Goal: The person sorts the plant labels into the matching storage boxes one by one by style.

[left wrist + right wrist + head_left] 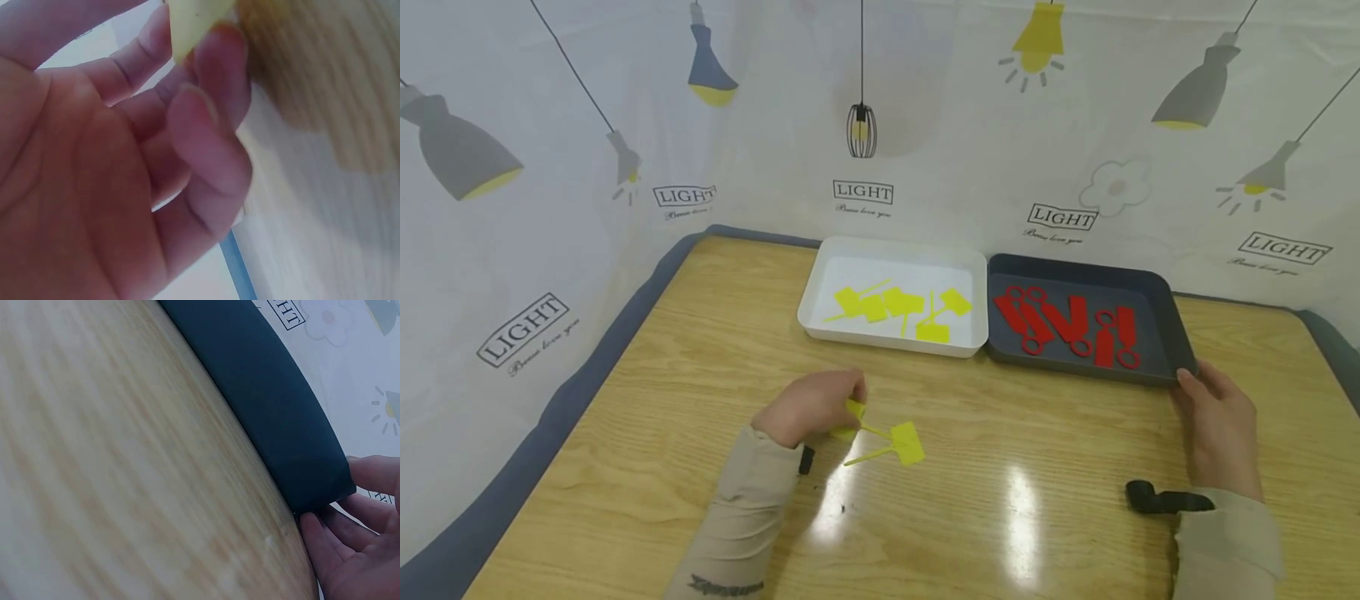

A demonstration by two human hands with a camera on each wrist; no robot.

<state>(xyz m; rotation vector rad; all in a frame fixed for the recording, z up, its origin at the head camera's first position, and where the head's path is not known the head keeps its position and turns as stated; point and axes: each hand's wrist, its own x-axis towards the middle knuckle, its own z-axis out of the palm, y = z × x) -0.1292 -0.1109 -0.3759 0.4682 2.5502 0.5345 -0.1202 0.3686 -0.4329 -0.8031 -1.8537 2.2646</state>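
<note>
My left hand (817, 405) is over the table in front of the white tray, pinching a yellow plant label (853, 410). In the left wrist view, part of that label (195, 22) shows at the fingertips of the left hand (81, 181). Another yellow plant label (908, 442) lies right beside it on the wood, its thin stem pointing left. My right hand (1223, 421) grips the near right corner of the dark grey tray (1183, 337). Up close, thumb and fingers of the right hand (369, 550) hold that tray's corner (319, 481).
The white tray (895, 342) holds several yellow labels (895, 302). Touching its right side, the dark tray contains several flat red tags with ring ends (1060, 321). Both stand at the back of the wooden table (647, 400), before a lamp-printed curtain (940, 125).
</note>
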